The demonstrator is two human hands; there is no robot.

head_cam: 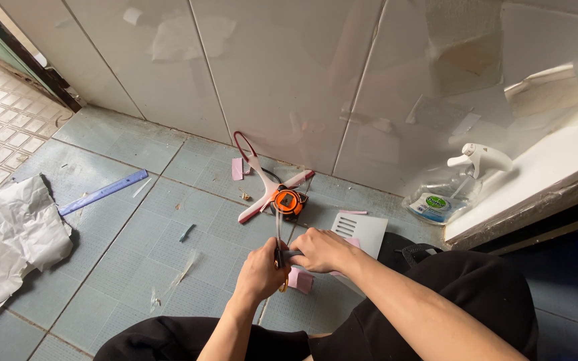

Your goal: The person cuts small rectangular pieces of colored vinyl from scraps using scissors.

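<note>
Strip [279, 230], thin and clear, runs up from both hands at frame centre twd 12 o'clock; cutting looks underway, not finished. Left hand [260, 271] clenched on scissors [282, 257], right hand [321, 250] pinching the strip. Tape measure [287, 200] just beyond, pink scraps [300, 279] at 6.

One tape measure [287, 200], one blue ruler [104, 192], one spray bottle [459, 184]. Two hands at six o'clock: left hand [260, 272], right hand [323, 249].

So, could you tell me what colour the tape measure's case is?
The tape measure is orange and black, seen in the head view.
</note>
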